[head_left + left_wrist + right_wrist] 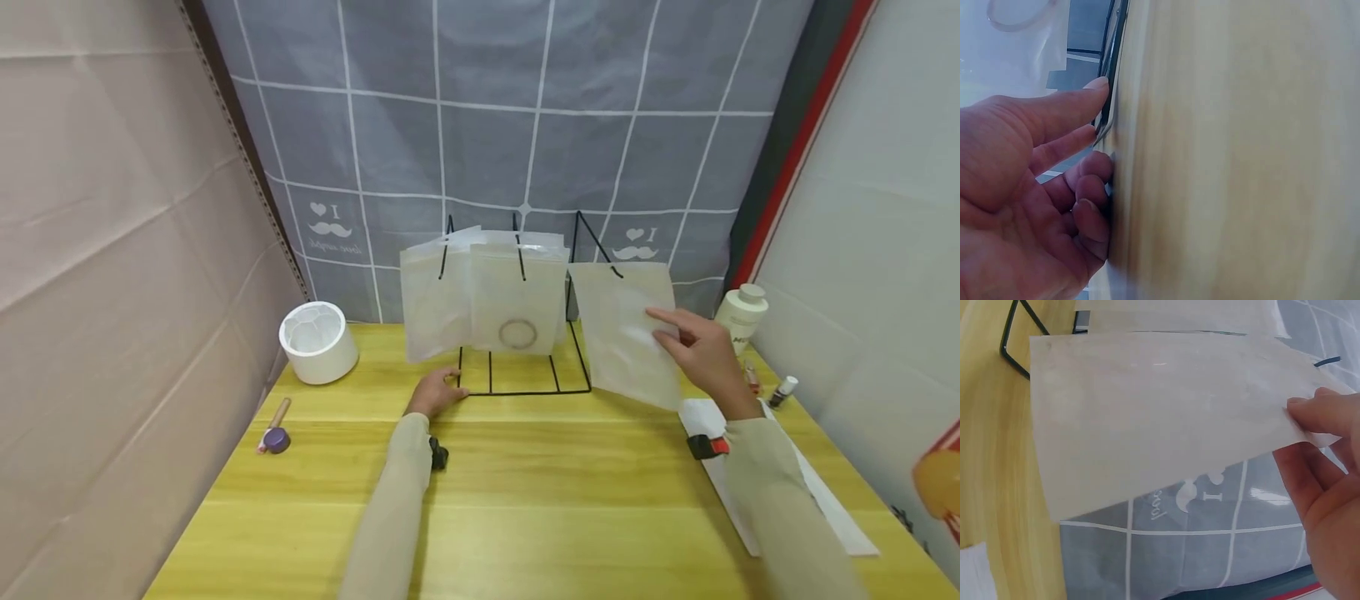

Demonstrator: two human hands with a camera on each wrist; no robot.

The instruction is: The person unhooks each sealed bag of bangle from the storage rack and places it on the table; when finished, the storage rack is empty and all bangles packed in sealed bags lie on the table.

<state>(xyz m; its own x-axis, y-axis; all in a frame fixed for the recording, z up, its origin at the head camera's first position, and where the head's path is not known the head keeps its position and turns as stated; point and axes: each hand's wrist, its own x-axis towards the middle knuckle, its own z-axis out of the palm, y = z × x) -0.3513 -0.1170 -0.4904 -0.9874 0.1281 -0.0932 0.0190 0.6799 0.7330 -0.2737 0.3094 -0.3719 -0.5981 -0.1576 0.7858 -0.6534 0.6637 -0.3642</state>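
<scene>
Your left hand [437, 393] pressed relaxed fingers on the wire rack [525, 379] base — steadying it — while your right hand [701, 354] pinched a translucent pouch [626, 333] at centre right.

Three translucent pouches [626, 329] are counted, two of them in one black wire rack [525, 379]. One white round container [318, 342], one white bottle [741, 315] and two hands [705, 350] are also seen.

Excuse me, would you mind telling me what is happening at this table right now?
A person is working at a black wire rack on a yellow wooden table. The right hand pinches a translucent bag just right of the rack, while the left hand rests at the rack's front-left corner. Several similar bags already stand in the rack.
</scene>
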